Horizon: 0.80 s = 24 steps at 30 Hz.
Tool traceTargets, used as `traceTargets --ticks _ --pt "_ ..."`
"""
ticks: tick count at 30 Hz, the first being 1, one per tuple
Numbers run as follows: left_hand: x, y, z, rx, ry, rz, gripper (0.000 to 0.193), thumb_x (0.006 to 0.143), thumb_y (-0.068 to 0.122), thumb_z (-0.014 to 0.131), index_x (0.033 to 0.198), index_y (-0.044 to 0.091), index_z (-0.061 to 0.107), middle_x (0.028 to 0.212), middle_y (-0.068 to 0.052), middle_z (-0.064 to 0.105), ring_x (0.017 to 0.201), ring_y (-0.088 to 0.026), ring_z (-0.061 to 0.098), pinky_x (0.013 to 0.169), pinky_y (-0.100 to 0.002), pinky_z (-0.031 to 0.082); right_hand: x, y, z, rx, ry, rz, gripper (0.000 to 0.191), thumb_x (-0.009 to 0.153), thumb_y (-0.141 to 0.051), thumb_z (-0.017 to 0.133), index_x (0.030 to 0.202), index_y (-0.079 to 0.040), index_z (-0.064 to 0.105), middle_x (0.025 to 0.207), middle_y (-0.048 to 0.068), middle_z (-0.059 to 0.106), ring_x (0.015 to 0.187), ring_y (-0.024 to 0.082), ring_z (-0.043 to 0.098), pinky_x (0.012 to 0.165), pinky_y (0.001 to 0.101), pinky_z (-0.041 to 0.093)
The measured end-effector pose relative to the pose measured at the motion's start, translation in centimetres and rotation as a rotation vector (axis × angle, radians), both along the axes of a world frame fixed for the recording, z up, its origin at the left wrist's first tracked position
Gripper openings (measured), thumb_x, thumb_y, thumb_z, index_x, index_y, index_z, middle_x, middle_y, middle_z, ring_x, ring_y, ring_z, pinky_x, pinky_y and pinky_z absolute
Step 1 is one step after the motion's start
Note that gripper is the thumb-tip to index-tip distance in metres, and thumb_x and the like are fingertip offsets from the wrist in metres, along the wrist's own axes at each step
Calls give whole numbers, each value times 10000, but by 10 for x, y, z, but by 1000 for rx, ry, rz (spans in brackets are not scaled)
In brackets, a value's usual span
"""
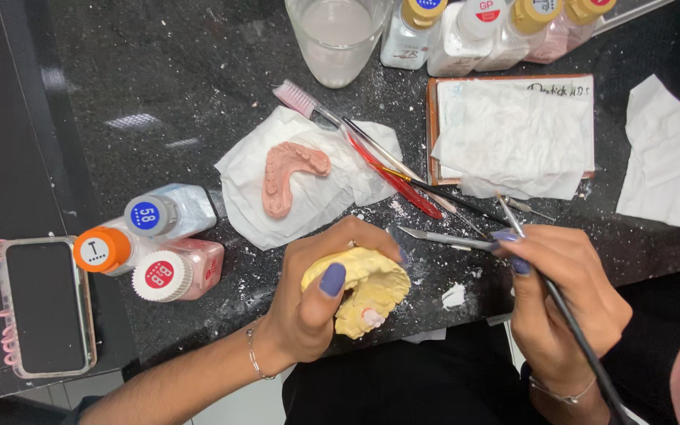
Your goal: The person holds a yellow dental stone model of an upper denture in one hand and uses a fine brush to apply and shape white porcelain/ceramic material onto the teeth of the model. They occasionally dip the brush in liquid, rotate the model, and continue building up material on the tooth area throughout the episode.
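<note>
Your left hand (pixel 308 303) clasps a yellow dental cast (pixel 364 287) just above the counter edge, thumb over its top. Your right hand (pixel 556 303) pinches a thin dark brush (pixel 568 323) pencil-style, tip up near a metal carving tool (pixel 446 238). Pink denture base (pixel 289 175) lies on white tissue (pixel 238 177), behind the cast.

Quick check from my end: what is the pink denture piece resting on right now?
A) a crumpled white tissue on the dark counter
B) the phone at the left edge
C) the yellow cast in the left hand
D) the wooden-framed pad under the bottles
A: the pink denture piece lies on a crumpled white tissue on the dark counter, apart from the left hand.
</note>
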<state>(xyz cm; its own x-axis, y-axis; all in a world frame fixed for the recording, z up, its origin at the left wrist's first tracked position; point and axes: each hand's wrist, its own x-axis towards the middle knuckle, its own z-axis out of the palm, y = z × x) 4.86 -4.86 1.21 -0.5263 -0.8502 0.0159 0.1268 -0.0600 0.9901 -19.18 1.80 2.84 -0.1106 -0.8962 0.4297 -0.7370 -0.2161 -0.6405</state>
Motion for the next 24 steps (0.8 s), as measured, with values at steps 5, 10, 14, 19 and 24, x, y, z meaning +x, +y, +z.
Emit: traceTargets --ticks 5,10,14,19,24 --pt "-2 -2 -8 93 10 -15 753 983 684 350 1129 5 642 942 -91 730 855 -133 691 764 -240 528 -19 -37 13 -7 387 151 371 854 154 717 1183 -18 695 1132 128 703 1091 316 684 869 379 563" --pt "-7 -8 -13 236 39 31 663 997 599 402 1184 -6 596 1007 -104 675 886 -131 673 755 -240 550 -16 -71 21 -16 556 298 441 811 116 739 1229 -17 690 1224 112 688 1126 314 636 935 434 521" --pt "-9 -12 -12 294 77 72 597 996 534 429 1229 -1 556 1045 -106 646 886 -115 672 708 -234 600 -10 -82 21 -24 503 331 475 822 65 749 1281 -19 661 1318 142 638 1139 328 627 938 442 509" --pt "-10 -14 -14 322 147 97 499 1013 396 538 1310 -3 498 1014 -125 645 827 -153 677 659 -277 613 -23 -67 22 60 399 209 422 939 84 712 1339 -24 634 1345 136 624 1208 324 638 1008 417 537" --pt "-15 -13 -17 307 168 95 435 979 152 621 1352 24 436 1133 -114 609 899 -156 693 762 -333 676 -38 -46 14 122 329 121 307 959 70 714 1246 -18 650 1217 138 661 1128 323 681 929 385 562"
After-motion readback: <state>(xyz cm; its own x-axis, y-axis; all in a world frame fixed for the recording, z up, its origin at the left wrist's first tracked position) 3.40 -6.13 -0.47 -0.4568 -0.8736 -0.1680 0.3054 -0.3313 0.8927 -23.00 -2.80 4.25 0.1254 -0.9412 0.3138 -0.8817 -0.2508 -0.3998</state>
